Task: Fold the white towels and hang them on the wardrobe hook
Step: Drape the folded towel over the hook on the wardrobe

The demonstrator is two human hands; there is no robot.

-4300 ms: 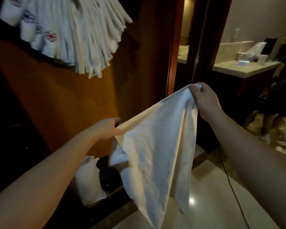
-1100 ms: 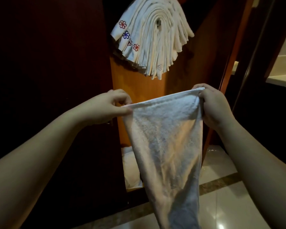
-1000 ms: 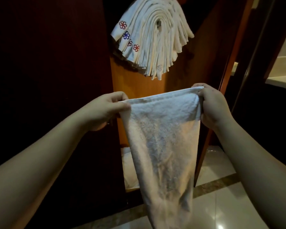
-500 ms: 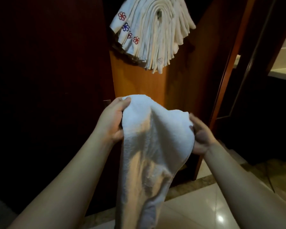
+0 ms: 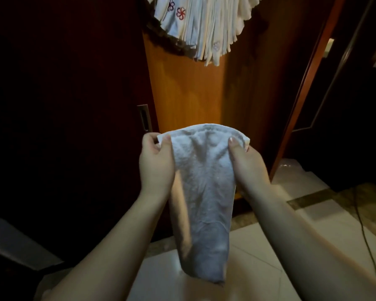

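Both hands up in front of the wardrobe w/ one white towel (image 5: 204, 192) between them; left hand (image 5: 155, 164) pinches the towel's upper left corner, thumb on the near face, fingers curled behind; right hand (image 5: 246, 164) pinches the upper right corner the same way, thumb pressed on the terry, fingers hidden behind the cloth; top edge arches up between the two grips, rest hangs down as a narrow, tapering fold w/ its tip over the floor tiles (image 5: 313, 242); towel touches nothing but the hands. Above, at the top edge of the view, a fanned bundle of hung towels (image 5: 206, 25), white, some w/ small red and blue flower marks; the hook itself is hidden under them, so can't tell how they hang; bundle is well above the held towel, w/ bare orange wood panel (image 5: 187, 94) between. Left of the panel a dark wardrobe door (image 5: 63, 105) w/ a recessed metal pull (image 5: 144, 117) at its right edge, just beside the left hand's knuckles. Right of the panel a dark door frame (image 5: 306, 83) slants down to the floor; a thin black cable (image 5: 365, 235) runs over the tiles at the right edge, well apart from the towel; a dark strip inlaid in the floor crosses behind the right forearm.
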